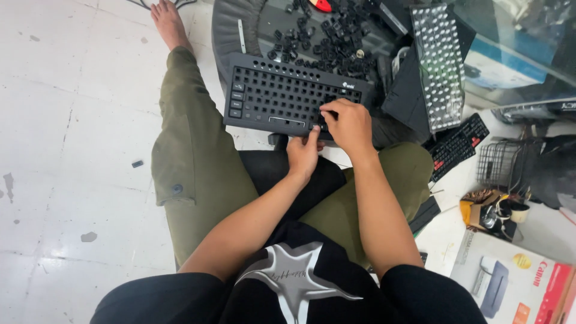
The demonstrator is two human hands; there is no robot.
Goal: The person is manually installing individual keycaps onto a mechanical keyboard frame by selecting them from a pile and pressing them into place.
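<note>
A black keyboard (282,96) with most of its keycaps off rests tilted against a low glass table and my legs. My left hand (303,153) grips its near edge from below, thumb up on the frame. My right hand (348,123) lies on the keyboard's near right part, fingers curled down onto the key area; whether it holds a keycap I cannot tell. A heap of loose black keycaps (327,36) lies on the glass behind the keyboard.
A bare silver keyboard plate (441,66) leans at the right, with a second black keyboard (459,144) below it. A wire basket (498,162), a cardboard printer box (516,282) and small clutter sit at the right. White tiled floor (78,150) spreads left.
</note>
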